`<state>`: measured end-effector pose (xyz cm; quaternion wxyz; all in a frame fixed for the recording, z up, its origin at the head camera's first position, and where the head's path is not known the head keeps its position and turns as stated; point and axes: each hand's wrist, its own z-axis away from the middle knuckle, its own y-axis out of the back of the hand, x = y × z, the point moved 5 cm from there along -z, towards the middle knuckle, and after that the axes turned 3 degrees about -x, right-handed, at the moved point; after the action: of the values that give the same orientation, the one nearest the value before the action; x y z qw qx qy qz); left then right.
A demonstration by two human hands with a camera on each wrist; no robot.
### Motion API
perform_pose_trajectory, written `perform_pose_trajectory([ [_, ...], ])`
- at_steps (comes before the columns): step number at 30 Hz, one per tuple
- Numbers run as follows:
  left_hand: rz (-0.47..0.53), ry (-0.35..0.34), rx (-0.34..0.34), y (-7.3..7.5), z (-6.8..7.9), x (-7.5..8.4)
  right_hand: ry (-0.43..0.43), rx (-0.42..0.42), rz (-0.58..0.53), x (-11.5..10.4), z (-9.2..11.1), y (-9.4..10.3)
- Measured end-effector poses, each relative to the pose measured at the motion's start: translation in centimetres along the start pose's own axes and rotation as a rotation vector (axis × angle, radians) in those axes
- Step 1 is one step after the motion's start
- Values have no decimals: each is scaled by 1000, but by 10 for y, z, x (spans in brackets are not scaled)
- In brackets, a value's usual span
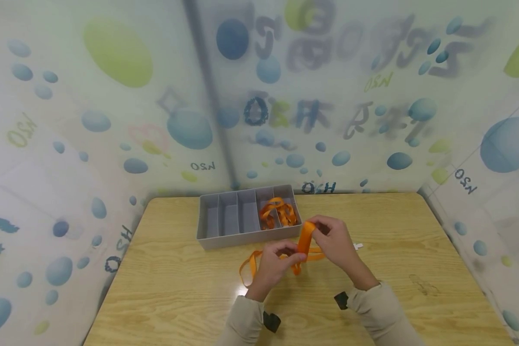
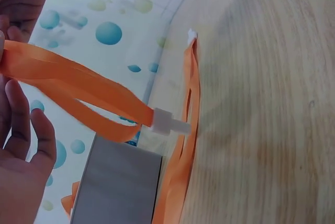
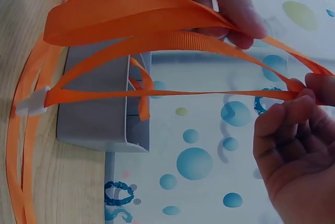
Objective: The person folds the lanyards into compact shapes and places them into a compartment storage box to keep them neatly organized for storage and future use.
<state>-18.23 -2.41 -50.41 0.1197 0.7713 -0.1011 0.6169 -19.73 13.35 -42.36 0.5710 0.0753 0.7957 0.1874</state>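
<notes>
A: Pale sleeves [image 1: 242, 321], closest of all, reach in from the bottom edge, with a black scrap [image 1: 271, 321] beside each cuff.

B: And the hands beyond them?

A: Both are on one orange ribbon [image 1: 306, 235]. The left hand [image 1: 270, 263] pinches it between thumb and forefinger. The right hand [image 1: 335, 241] grips it further along, and a short band stretches between the two.

B: How far apart are the fingers?

A: On each hand, thumb and fingertips come together with only the ribbon between. The right wrist view shows the right hand's other fingers bent toward the palm; the left wrist view shows the left hand's lower fingers loosely bent.

B: So where exactly is the ribbon?

A: Held up above the table [image 1: 164, 288], near the right end of the grey tray [image 1: 251, 237]. From the left wrist, a white clip [image 2: 162, 121] hangs from it.

B: Anything below?

A: A second ribbon [image 2: 178, 177] lies on the table, running to a white end [image 1: 358, 246] at the right. An orange loop [image 1: 253, 263] also shows left of the left hand; I can't tell which ribbon it belongs to.

B: And in the tray?

A: Five compartments, with more orange ribbon [image 1: 287, 215] in the two on the right. Behind stands a wall [image 1: 164, 139] printed with blue and green blobs.
</notes>
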Motion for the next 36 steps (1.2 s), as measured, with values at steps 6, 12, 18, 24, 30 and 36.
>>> perform_pose_trajectory([
  [6, 35, 14, -1, -3, -1, 4, 5, -3, -10, -5, -1, 0],
  [12, 38, 77, -39, -2, 0, 29, 29, -10, -26, -10, -1, -2],
  [18, 16, 98, -57, 1, 0, 35, 42, -24, -46, -17, -1, -3],
  [24, -28, 56, -76, 2, -3, 35, 59, -40, -49, -23, 0, -4],
  [30, -61, -2, -60, 3, -6, 23, 69, -51, -48, -24, 0, -5],
  [36, -73, -66, -64, 3, -8, 4, 78, -51, -50, -27, 0, -5],
])
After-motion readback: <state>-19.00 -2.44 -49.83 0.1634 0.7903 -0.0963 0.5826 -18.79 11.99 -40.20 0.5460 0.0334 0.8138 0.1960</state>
